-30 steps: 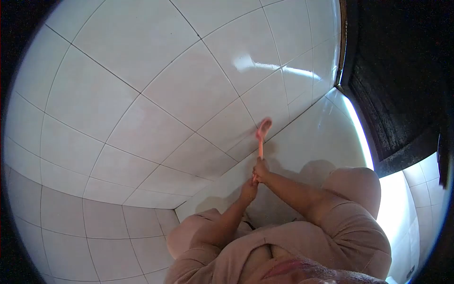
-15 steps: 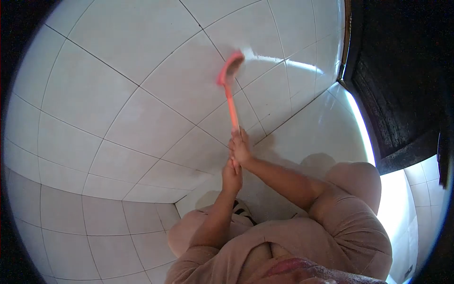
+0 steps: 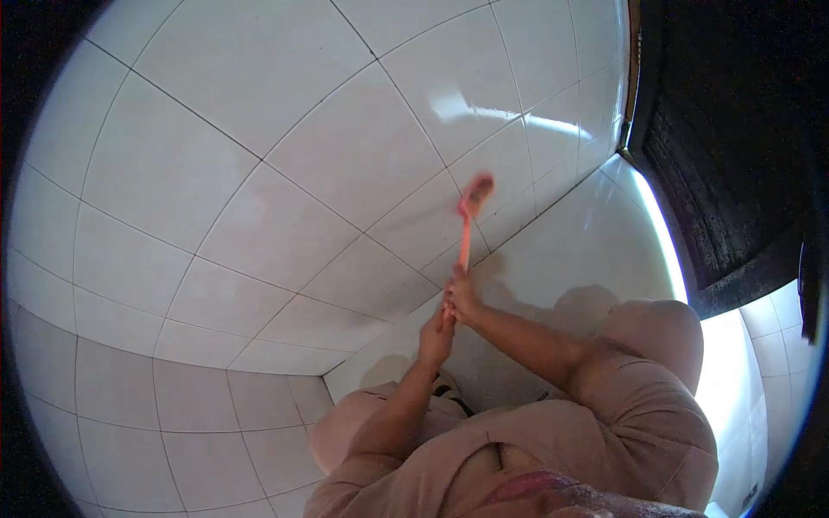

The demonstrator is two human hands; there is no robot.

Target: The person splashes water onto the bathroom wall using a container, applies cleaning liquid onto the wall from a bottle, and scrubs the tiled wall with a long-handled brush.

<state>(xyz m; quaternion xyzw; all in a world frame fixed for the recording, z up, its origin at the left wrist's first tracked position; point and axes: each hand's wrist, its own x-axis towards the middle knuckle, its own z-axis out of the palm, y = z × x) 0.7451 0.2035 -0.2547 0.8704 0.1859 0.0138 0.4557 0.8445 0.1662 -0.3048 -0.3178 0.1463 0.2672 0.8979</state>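
Note:
A pink, long-handled scrub brush (image 3: 467, 233) is held out in front of me with both hands. Its blurred head (image 3: 477, 192) is at the lower part of the tiled wall (image 3: 345, 155); whether the bristles touch the tiles I cannot tell. My right hand (image 3: 464, 295) is wrapped round the handle, nearer the head. Just behind it, my left hand (image 3: 436, 335) is closed round the handle's end, and most of that end is hidden by the fingers.
White tiles cover the wall at the left. The pale floor (image 3: 596, 224) meets the wall in a slanting edge below the brush. A dark door (image 3: 717, 173) stands at the right, with bright light along its bottom edge. My bent knees flank my arms.
The brush head has moved down the wall and slightly right, toward the floor edge. Both hands have moved down and right with it, keeping their grip.

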